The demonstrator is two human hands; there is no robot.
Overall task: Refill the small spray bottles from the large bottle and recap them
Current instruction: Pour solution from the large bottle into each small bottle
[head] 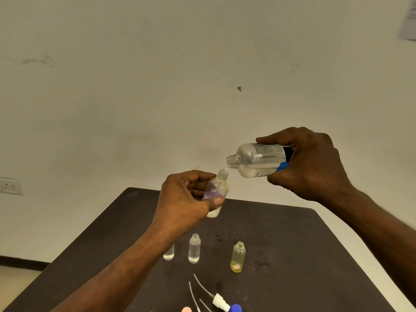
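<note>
My right hand (308,163) grips the large clear bottle (256,159), tipped on its side with its open mouth pointing left. A thin stream runs from that mouth into a small clear bottle (219,190) with a purple mark, which my left hand (186,199) holds, tilted, above the dark table (292,244). Three more uncapped small bottles stand on the table: one clear bottle (194,248), a yellowish bottle (238,257), and one clear bottle (169,253) partly hidden behind my left forearm.
Spray caps with thin dip tubes lie at the table's near edge: a white spray cap (221,301) beside a blue cap (236,308) and a pink cap (186,309). A white wall stands behind, with a wall socket (10,186) at the left.
</note>
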